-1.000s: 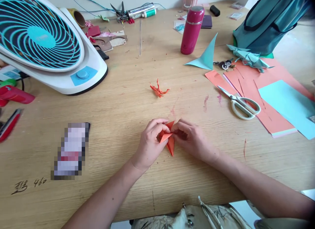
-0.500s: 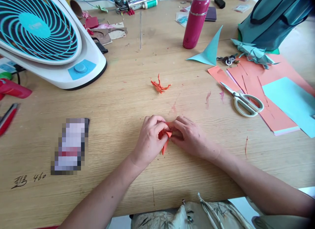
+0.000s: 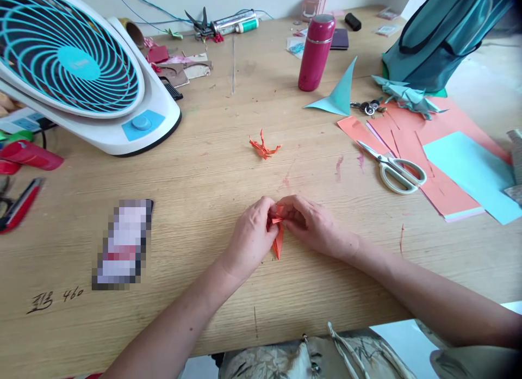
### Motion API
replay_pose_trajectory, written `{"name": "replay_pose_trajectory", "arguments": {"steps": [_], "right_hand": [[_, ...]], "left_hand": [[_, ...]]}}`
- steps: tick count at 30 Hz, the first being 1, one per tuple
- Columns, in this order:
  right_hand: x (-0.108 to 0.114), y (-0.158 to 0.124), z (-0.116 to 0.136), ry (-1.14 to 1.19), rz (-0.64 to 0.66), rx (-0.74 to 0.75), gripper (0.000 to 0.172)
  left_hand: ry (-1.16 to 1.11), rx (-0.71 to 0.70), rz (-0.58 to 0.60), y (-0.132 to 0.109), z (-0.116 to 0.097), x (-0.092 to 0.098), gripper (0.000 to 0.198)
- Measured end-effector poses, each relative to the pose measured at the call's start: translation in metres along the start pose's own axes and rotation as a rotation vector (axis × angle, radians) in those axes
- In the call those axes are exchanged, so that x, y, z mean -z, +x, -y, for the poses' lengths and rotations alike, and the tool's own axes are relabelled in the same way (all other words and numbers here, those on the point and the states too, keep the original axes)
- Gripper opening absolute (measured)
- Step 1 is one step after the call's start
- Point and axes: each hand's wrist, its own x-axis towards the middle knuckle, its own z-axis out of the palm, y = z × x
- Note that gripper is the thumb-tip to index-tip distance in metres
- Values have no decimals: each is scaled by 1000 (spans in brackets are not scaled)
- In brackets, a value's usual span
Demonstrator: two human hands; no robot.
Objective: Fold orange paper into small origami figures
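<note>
Both hands meet over a small folded orange paper piece [image 3: 278, 242] near the front middle of the wooden table [image 3: 228, 150]. My left hand [image 3: 250, 238] pinches its left side with curled fingers. My right hand [image 3: 312, 224] pinches its top from the right. Only the piece's lower point and a bit of its top show between the fingers. A finished small orange origami figure [image 3: 263, 147] lies on the table farther back, apart from both hands.
A white and teal fan [image 3: 81, 80] lies at the back left. Scissors [image 3: 393, 168] rest on orange and teal paper sheets [image 3: 444, 150] at the right. A magenta flask [image 3: 316, 51], a teal paper cone [image 3: 338, 93], a teal bag [image 3: 440, 36] and a blurred card [image 3: 122, 244] are also here.
The orange piece has been folded narrower, and my fingers have closed tighter over its top. The view has shifted slightly.
</note>
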Motion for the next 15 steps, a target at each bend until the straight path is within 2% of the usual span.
{"name": "replay_pose_trajectory", "arguments": {"steps": [3,6,11,15], "right_hand": [[-3,0,-2,-19,-16,45,23],[-2,0,-1,-92,11,136,17],[1,-1,1,-153,71,183,17],[4,-2,2,-203,110,245,18]], "left_hand": [[-44,19,11,0,-1,0,27],[-34,-19,31,0,0,3,23],[43,-152,80,-1,6,10,22],[64,-296,86,-15,6,22,28]]}}
